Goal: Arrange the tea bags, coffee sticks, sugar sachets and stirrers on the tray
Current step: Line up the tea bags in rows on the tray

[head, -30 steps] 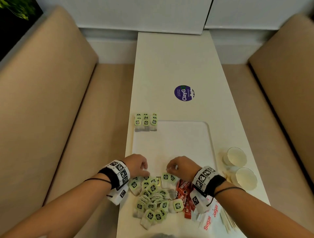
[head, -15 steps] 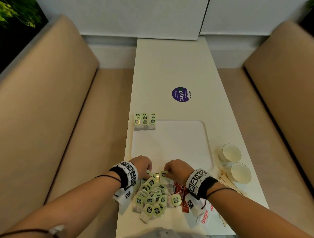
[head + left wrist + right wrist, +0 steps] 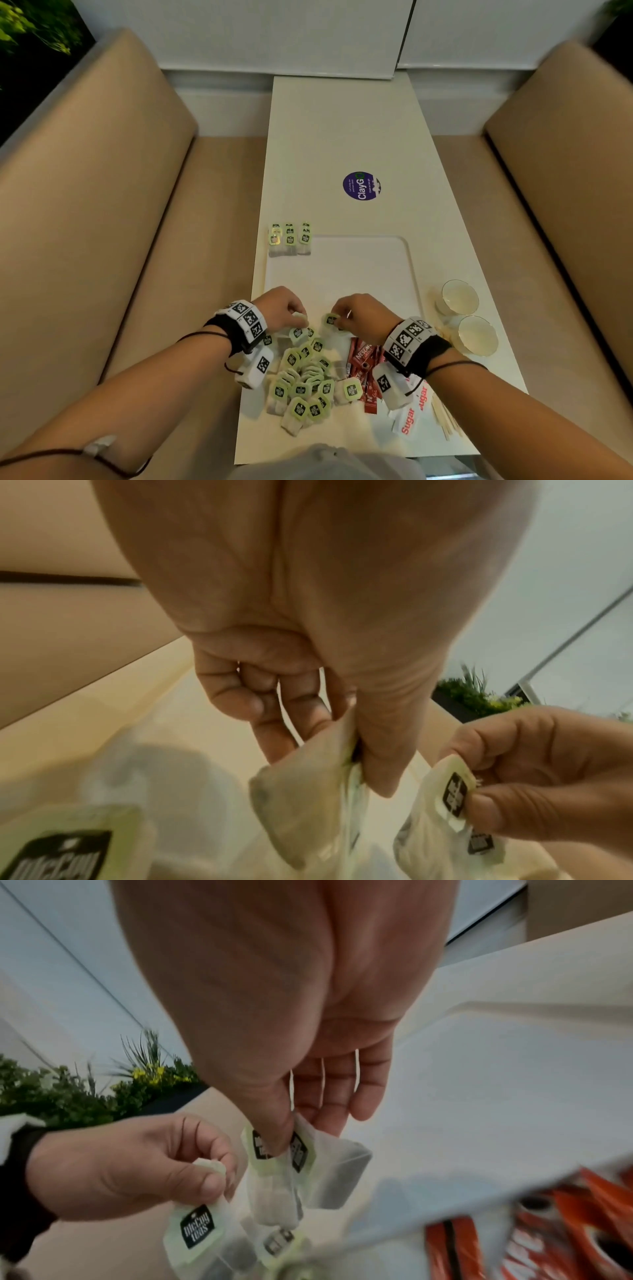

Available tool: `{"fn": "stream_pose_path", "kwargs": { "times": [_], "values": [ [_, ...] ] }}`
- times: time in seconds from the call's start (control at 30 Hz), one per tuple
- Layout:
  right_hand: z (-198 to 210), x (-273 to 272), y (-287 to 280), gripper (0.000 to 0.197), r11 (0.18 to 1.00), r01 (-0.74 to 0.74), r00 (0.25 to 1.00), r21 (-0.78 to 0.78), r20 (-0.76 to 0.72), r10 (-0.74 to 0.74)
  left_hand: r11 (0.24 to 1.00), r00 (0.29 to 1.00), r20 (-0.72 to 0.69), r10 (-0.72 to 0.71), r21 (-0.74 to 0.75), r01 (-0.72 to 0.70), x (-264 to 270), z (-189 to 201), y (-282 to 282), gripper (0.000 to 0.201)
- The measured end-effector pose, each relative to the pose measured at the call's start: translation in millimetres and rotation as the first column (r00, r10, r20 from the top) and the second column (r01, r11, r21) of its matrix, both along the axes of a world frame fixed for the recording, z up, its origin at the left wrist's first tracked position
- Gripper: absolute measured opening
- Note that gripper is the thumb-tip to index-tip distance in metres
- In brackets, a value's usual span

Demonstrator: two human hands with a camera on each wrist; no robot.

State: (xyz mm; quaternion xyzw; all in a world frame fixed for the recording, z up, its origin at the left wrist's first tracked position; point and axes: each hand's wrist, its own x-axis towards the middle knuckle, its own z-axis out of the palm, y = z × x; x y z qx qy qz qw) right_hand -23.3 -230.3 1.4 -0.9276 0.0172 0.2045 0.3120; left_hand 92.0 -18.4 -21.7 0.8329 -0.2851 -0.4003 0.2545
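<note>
- Left hand (image 3: 281, 309): I see its thumb and fingers pinching a tea bag (image 3: 308, 767) above the far edge of the loose pile of tea bags (image 3: 305, 380).
- Right hand (image 3: 363, 317): thumb and forefinger pinch tea bags by their green tags (image 3: 274, 1146) (two tags show), the other fingers relaxed.
- Tray (image 3: 394, 274): white, just beyond both hands; a row of tea bags (image 3: 289, 240) sits at its far-left corner.
- Coffee sticks (image 3: 363, 363), sugar sachets (image 3: 411, 414) and stirrers (image 3: 445, 419): near right, off the tray.
- Two cups (image 3: 469, 318): right of the tray.
</note>
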Motion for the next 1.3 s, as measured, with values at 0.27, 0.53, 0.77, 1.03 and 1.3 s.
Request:
{"fn": "stream_pose_path", "kwargs": {
  "times": [0.27, 0.53, 0.77, 1.03, 1.3],
  "values": [
    [29, 16, -4, 0.011, 0.987, -0.022, 1.0, 0.159, -0.007, 0.024, 0.963, 0.967, -0.184, 0.178, -0.168, -0.209, 13, 17, 0, 0.008],
    [33, 28, 10, 0.011, 0.973, 0.012, 0.998, 0.232, 0.055, -0.025, 0.84, 0.76, -0.572, 0.309, -0.211, -0.5, -3, 31, -13, 0.013],
    [24, 35, 17, 0.008, 0.963, 0.13, 0.985, 0.235, 0.078, -0.152, 0.751, 0.609, -0.691, 0.39, -0.144, -0.644, -3, 33, -16, 0.031],
    [19, 43, 20, 0.01, 0.919, 0.254, 0.958, 0.3, 0.056, -0.283, 0.761, 0.622, -0.71, 0.332, -0.188, -0.621, -5, 31, -15, 0.016],
    [19, 47, 12, 0.015, 0.888, 0.285, 0.945, 0.362, 0.047, -0.323, 0.757, 0.621, -0.664, 0.416, -0.125, -0.641, -1, 36, -12, 0.022]
  ]
}}
